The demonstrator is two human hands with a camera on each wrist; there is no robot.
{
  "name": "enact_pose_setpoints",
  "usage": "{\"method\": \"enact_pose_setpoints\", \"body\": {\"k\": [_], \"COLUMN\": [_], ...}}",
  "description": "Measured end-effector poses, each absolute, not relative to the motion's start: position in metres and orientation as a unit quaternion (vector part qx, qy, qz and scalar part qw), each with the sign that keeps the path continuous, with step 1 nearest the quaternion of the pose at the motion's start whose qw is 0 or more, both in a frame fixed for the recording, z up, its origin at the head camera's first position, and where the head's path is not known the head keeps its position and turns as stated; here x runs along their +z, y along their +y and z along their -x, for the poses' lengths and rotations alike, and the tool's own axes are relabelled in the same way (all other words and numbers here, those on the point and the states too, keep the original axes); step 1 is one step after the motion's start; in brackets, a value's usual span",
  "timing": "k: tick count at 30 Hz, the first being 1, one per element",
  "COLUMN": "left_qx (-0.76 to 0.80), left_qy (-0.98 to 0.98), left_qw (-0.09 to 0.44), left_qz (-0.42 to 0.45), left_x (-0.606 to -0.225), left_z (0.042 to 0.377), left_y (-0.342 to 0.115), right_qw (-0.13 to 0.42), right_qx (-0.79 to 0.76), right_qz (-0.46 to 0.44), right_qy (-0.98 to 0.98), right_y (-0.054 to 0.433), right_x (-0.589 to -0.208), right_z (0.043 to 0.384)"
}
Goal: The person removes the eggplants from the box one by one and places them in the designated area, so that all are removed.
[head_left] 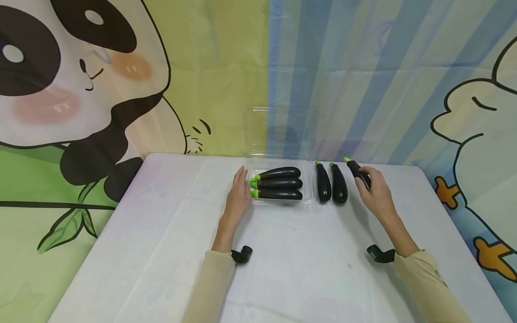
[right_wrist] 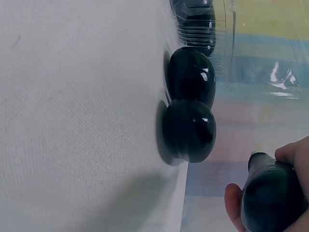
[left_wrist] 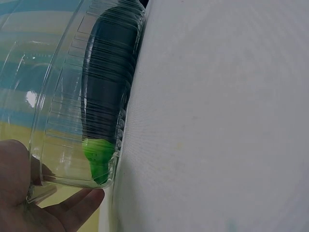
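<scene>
Three eggplants in clear box, right hand gripping another eggplant

A printed fabric backdrop hangs behind a white cloth-covered surface. On its left, a cartoon panda spreads over yellow-green, above a leafy sprig; blue diagonal stripes lead right to a pale, orange-footed cartoon figure. Soft light leaves faint shadows.
</scene>
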State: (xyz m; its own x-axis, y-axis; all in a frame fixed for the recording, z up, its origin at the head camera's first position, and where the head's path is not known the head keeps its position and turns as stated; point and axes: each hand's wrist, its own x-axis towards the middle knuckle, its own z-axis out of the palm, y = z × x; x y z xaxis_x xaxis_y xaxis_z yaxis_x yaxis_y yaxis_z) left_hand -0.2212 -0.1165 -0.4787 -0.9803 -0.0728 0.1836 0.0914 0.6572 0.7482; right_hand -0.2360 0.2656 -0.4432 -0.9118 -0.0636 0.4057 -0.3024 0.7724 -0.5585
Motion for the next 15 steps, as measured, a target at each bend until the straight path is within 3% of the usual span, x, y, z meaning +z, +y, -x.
{"method": "enact_pose_setpoints", "body": {"k": [15], "left_qx": [-0.415], "left_qy": [-0.904], "left_qw": [0.102], "left_qz": [0.007], "left_x": [-0.4763], "left_z": [0.2199], "left_y": [-0.1157], "right_qw": [0.173], "right_qx": [0.346], "right_qz": [-0.047], "right_qy": [-0.921], "right_y": [0.2648], "right_x": [-0.4417], "right_z": [0.2346]}}
